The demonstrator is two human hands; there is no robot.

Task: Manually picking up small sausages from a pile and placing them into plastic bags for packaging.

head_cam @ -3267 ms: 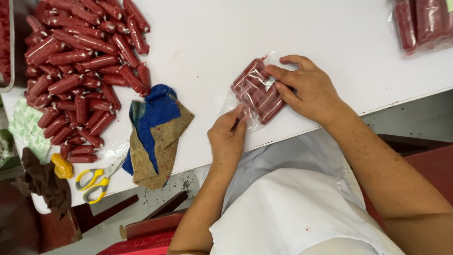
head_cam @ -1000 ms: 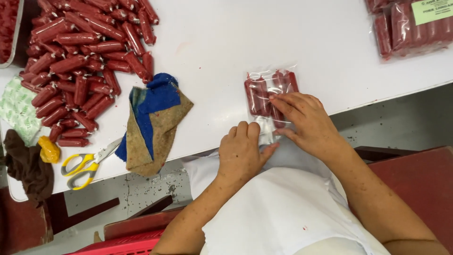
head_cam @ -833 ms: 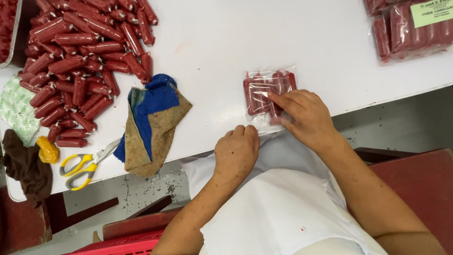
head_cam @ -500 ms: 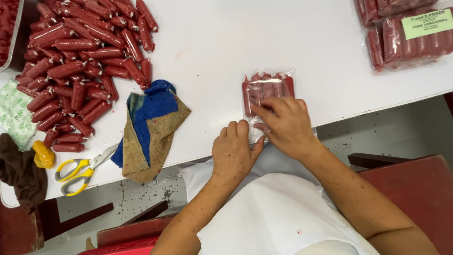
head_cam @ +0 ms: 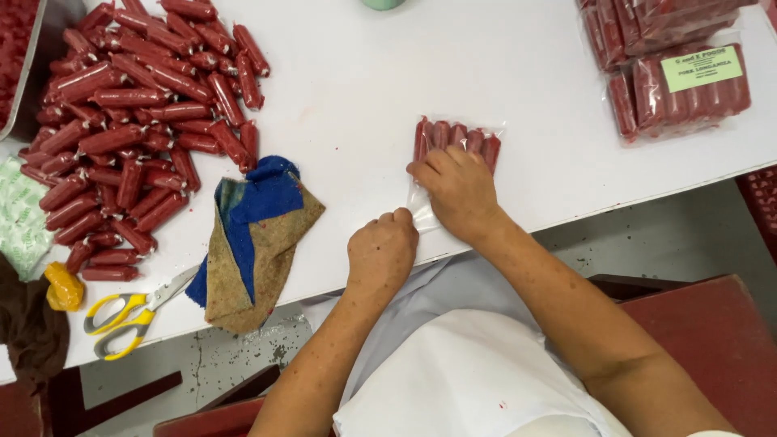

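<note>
Red sausages sit in a clear bag (head_cam: 453,142) near the counter (head_cam: 364,73) edge; right hand (head_cam: 455,192) presses flat on it, left hand (head_cam: 380,252) fisted, pinching the open end; looks like flattening, sealing probably next.
</note>
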